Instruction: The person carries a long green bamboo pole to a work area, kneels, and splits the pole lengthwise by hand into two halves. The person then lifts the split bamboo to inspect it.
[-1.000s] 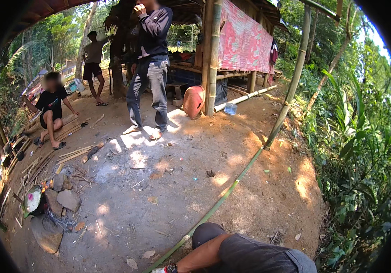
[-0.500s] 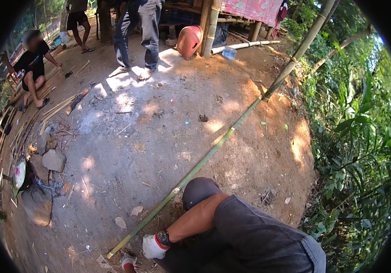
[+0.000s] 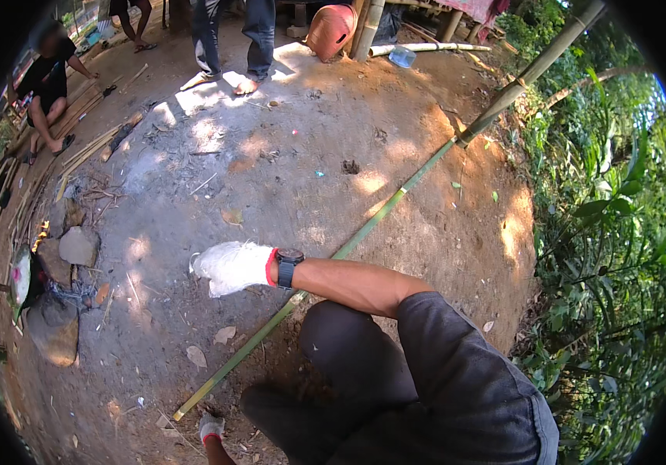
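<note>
A long green bamboo pole (image 3: 379, 215) lies slantwise over the dirt, its lower tip near my left hand. My left hand (image 3: 210, 426), in a white glove with a red cuff, is low by that tip; its fingers are too small to make out, and I see a gap between hand and pole. My right hand (image 3: 234, 267), also in a white glove, reaches leftward above the ground beyond the pole. Its wrist wears a dark watch (image 3: 289, 263), and the forearm crosses over the pole. The right fingers are smeared, so what they hold, if anything, is unclear.
Stones (image 3: 79, 246) ring a small fire at left, a pot (image 3: 23, 283) beside it. Behind them lie split bamboo strips (image 3: 100, 147). One person (image 3: 48, 81) sits at far left; others stand behind. A reddish basket (image 3: 331, 32) stands by posts. Dense plants (image 3: 604, 256) border the right.
My right hand has swung up and away from the pole's lower end, across the pole to its far side. My left hand stays near the tip. The view has shifted slightly.
</note>
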{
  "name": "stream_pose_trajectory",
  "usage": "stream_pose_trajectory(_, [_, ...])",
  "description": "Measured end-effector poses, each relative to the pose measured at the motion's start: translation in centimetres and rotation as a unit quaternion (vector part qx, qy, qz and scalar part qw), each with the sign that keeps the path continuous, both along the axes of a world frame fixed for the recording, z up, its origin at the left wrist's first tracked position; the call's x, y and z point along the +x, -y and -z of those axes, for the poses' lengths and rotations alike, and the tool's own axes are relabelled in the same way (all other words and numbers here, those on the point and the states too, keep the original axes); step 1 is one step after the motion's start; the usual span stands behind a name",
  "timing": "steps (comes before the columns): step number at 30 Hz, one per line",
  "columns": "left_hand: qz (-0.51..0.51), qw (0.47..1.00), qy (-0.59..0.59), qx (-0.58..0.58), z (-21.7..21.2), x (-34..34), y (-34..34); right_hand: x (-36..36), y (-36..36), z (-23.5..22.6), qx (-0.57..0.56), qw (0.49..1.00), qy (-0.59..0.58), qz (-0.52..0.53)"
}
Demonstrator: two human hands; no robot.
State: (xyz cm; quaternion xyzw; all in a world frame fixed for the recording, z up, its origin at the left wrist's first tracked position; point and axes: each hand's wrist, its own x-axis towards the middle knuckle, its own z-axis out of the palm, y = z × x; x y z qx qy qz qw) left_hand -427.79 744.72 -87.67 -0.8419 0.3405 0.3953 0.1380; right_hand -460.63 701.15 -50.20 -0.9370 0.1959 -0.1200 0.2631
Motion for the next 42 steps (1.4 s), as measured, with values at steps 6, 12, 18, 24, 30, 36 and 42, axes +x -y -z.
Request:
stream_pose_trajectory(6, [0.090, 0.977, -0.015, -0.192, -0.6, 0.2, -1.5, -13.4, 1.0, 19.3, -0.058, 0.947, -0.284, 0.140])
stream_pose_trajectory(12, [-0.584, 0.738, -0.170, -0.294, -2.3, -1.3, -1.7, -16.7, -1.9, 25.1, -0.230, 0.924, -0.268, 0.145])
stream_pose_trajectory(18, [-0.619, 0.735, -0.121, -0.248, -4.7, -3.0, 1.3, -16.5, -1.9, 25.7, -0.195, 0.930, -0.284, 0.127])
stream_pose_trajectory(24, [-0.612, 0.735, -0.091, -0.278, -3.7, -3.0, 2.5, -15.0, -3.1, 25.9, -0.165, 0.937, -0.287, 0.110])
stream_pose_trajectory(30, [-0.535, 0.808, -0.060, -0.241, -3.9, -3.5, 3.1, -15.3, -3.6, 25.5, -0.104, 0.936, -0.311, 0.130])
stream_pose_trajectory(36, [-0.529, 0.812, -0.010, -0.246, -5.3, -4.7, 4.4, -15.3, -3.9, 25.8, -0.141, 0.929, -0.316, 0.128])
stream_pose_trajectory(42, [-0.523, 0.818, -0.012, -0.241, -6.9, -4.8, 5.0, -14.6, -3.7, 26.1, -0.130, 0.929, -0.329, 0.113])
